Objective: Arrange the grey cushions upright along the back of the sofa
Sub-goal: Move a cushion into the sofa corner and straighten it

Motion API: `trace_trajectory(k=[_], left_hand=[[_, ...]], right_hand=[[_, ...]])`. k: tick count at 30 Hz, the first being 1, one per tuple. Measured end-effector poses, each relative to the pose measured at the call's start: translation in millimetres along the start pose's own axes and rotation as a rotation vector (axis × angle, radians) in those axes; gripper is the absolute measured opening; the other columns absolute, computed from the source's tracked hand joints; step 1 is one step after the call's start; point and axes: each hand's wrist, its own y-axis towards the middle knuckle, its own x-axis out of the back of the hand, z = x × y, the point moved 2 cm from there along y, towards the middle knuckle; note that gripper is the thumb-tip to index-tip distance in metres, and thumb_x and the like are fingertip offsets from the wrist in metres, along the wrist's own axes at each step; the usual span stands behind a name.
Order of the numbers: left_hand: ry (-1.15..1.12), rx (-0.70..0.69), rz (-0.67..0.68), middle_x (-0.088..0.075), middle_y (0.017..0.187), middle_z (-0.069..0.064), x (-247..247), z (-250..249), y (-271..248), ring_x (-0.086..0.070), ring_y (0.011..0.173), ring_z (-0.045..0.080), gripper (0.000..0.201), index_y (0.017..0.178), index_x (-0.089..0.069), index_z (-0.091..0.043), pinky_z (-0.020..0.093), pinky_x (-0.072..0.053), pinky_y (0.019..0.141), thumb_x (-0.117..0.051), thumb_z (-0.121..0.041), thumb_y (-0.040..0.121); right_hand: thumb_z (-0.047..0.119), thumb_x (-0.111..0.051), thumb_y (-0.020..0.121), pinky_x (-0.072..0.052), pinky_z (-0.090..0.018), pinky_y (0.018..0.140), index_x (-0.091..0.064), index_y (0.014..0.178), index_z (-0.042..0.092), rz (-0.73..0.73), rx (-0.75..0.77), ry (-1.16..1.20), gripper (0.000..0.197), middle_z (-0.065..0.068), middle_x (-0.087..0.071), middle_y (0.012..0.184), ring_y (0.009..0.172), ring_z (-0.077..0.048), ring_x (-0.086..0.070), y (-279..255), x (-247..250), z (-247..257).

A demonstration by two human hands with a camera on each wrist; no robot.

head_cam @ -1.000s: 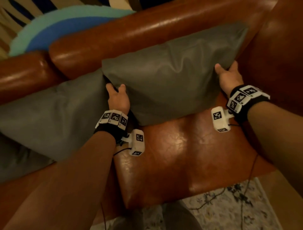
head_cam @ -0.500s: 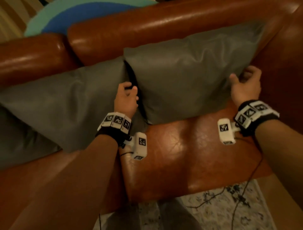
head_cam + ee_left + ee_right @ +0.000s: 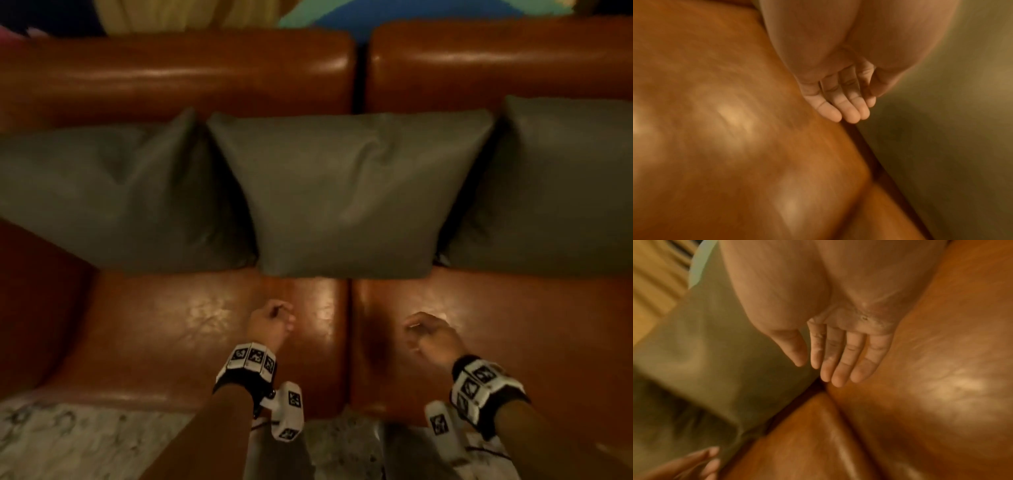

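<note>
Both hands (image 3: pixel 349 329) empty, fingers (image 3: pixel 846 104) straight in wrist views; three upright grey cushions (image 3: pixel 342 192) only overhead.

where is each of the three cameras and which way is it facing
Head: looks down at three grey cushions on the sofa; both forearms, left hand, right hand show.
Left wrist: looks along the palm; straight fingers over the seat.
Right wrist: the same, fingers over the seat.
Shared: seat and cushion in every view.
</note>
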Motion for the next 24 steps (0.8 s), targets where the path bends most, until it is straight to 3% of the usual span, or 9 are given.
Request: trace_trajectory(k=[4, 6, 8, 11, 14, 16, 19, 22, 24], left_hand=[[-0.065, 0.02, -0.072, -0.059, 0.062, 0.008, 112.5, 2.8, 27.7, -0.056, 0.041, 0.007, 0.029, 0.075, -0.059, -0.011, 0.012, -0.039, 0.036, -0.045, 0.008, 0.092], [-0.085, 0.025, -0.146, -0.067, 0.076, 0.013, 174.4, 0.9, 51.5, -0.063, 0.064, 0.022, 0.024, 0.078, -0.061, -0.015, 0.019, -0.052, 0.051, -0.048, -0.002, 0.093], [-0.131, 0.03, -0.256, -0.071, 0.094, 0.019, 235.6, -6.4, 72.8, -0.066, 0.08, 0.034, 0.018, 0.079, -0.062, -0.022, 0.041, -0.059, 0.074, -0.052, -0.018, 0.094], [-0.29, -0.062, -0.474, -0.067, 0.107, 0.022, 310.5, -33.3, 93.7, -0.061, 0.086, 0.027, 0.016, 0.1, -0.062, -0.017, 0.039, -0.054, 0.077, -0.06, -0.031, 0.091], [-0.404, -0.141, -0.537, -0.06, 0.122, 0.009, 365.1, -70.0, 112.5, -0.061, 0.108, 0.026, 0.075, 0.134, -0.046, -0.015, 0.035, -0.056, 0.089, -0.066, -0.058, 0.076], [-0.447, -0.125, -0.461, -0.052, 0.142, 0.007, 388.5, -88.2, 125.8, -0.055, 0.126, 0.028, 0.098, 0.148, -0.03, -0.023, 0.049, -0.048, 0.105, -0.065, -0.068, 0.068], [-0.465, -0.093, -0.296, -0.051, 0.145, 0.0, 403.1, -104.8, 143.2, -0.053, 0.128, 0.027, 0.104, 0.148, -0.032, -0.03, 0.052, -0.041, 0.11, -0.067, -0.073, 0.06], [-0.453, -0.062, -0.267, -0.062, 0.133, -0.001, 412.1, -103.9, 149.3, -0.059, 0.119, 0.025, 0.089, 0.137, -0.052, -0.026, 0.048, -0.044, 0.108, -0.073, -0.067, 0.061], [-0.469, -0.042, -0.24, -0.063, 0.129, 0.001, 419.3, -97.8, 149.2, -0.06, 0.114, 0.024, 0.073, 0.135, -0.054, -0.022, 0.044, -0.046, 0.102, -0.074, -0.055, 0.073]], right_hand=[[-0.003, -0.065, 0.083, -0.045, -0.016, 0.06, -0.067, 0.07, 0.026, 0.09, 0.177, -0.109, 0.032, 0.001, -0.064, 0.069, 0.066, -0.013, -0.061, 3.5, -105.6, 78.2], [0.01, -0.07, 0.084, -0.047, -0.017, 0.074, -0.067, 0.07, 0.035, 0.069, 0.286, -0.136, 0.028, 0.007, -0.067, 0.081, 0.083, -0.014, -0.064, 6.7, -148.2, 128.7], [0.024, -0.071, 0.084, -0.04, -0.003, 0.071, -0.063, 0.089, 0.032, 0.025, 0.336, -0.088, 0.012, 0.007, -0.068, 0.089, 0.089, -0.01, -0.062, 6.5, -180.0, 183.1], [0.041, -0.074, 0.078, -0.04, 0.002, 0.069, -0.053, 0.122, 0.02, -0.099, 0.423, 0.069, 0.053, -0.002, -0.068, 0.104, 0.087, -0.005, -0.062, 7.1, -213.6, 258.7], [0.076, -0.075, 0.046, -0.051, -0.033, 0.097, -0.033, 0.141, 0.031, -0.104, 0.437, 0.226, 0.113, -0.003, -0.056, 0.134, 0.112, -0.016, -0.06, 10.0, -236.8, 309.7], [0.081, -0.074, 0.039, -0.046, -0.052, 0.103, -0.021, 0.144, 0.046, -0.088, 0.395, 0.282, 0.122, 0.002, -0.047, 0.144, 0.126, -0.021, -0.051, 15.3, -248.5, 327.2], [0.077, -0.077, 0.041, -0.043, -0.058, 0.104, -0.015, 0.143, 0.053, -0.082, 0.408, 0.304, 0.122, 0.02, -0.051, 0.128, 0.123, -0.018, -0.05, 20.6, -267.4, 336.3], [0.065, -0.08, 0.051, -0.041, -0.048, 0.109, -0.019, 0.147, 0.041, -0.119, 0.473, 0.276, 0.117, 0.035, -0.046, 0.114, 0.118, -0.007, -0.051, 16.8, -287.8, 340.1], [0.051, -0.081, 0.059, -0.04, -0.019, 0.106, -0.021, 0.148, 0.031, -0.15, 0.529, 0.292, 0.109, 0.036, -0.042, 0.114, 0.107, 0.017, -0.05, 9.4, -296.9, 345.4]])
